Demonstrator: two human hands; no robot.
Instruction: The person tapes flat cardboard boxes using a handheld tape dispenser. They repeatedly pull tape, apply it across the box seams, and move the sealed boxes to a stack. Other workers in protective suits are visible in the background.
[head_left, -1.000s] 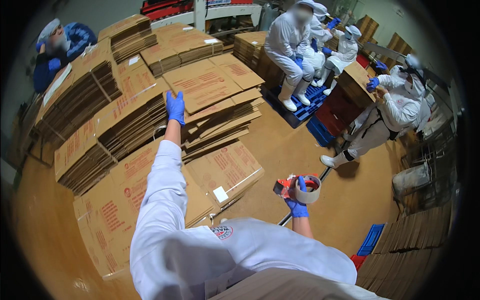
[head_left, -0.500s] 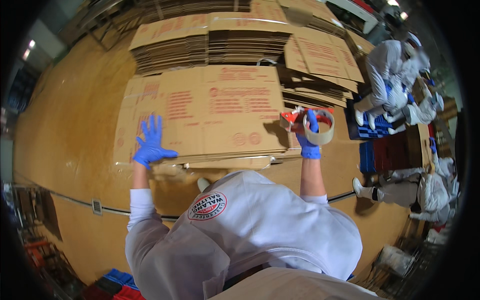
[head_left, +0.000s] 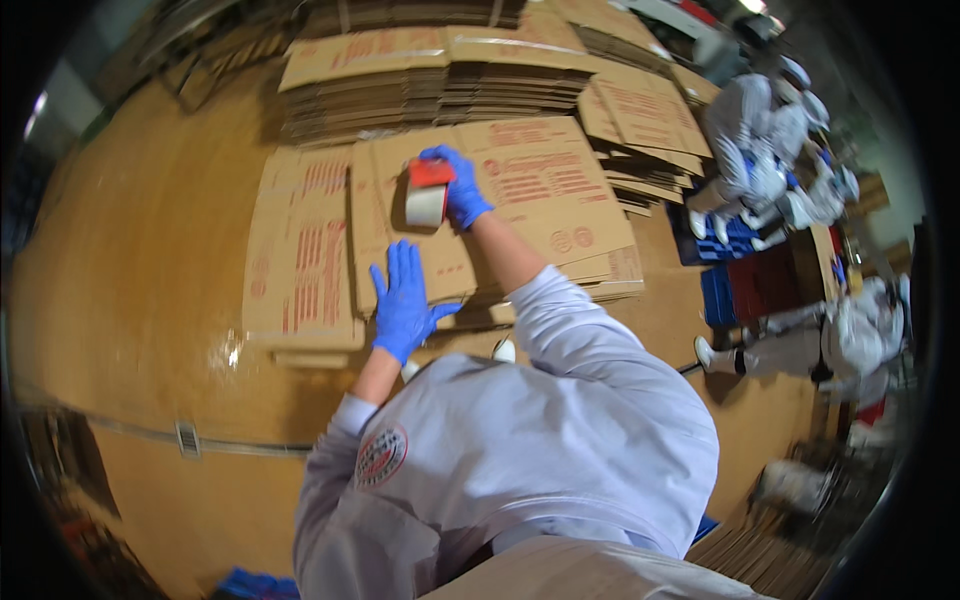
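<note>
head view: your left hand [head_left: 403, 305] is open, fingers spread over the near edge of the flattened carton [head_left: 440, 258], probably light, stiff, best held by its edges; beyond, your right hand [head_left: 460, 190] clasps the tape dispenser [head_left: 430, 178], likely weightier, above the carton.

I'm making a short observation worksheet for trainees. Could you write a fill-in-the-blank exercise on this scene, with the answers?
1. The right hand holds a tape dispenser whose top is coloured ____.
2. Compared with the right hand, the left hand is ____ to the person's body.
3. The flattened cartons by the hands are made of ____.
4. The clothing of the co-workers is mainly coloured ____.

Missing words: red; closer; cardboard; white.
</note>
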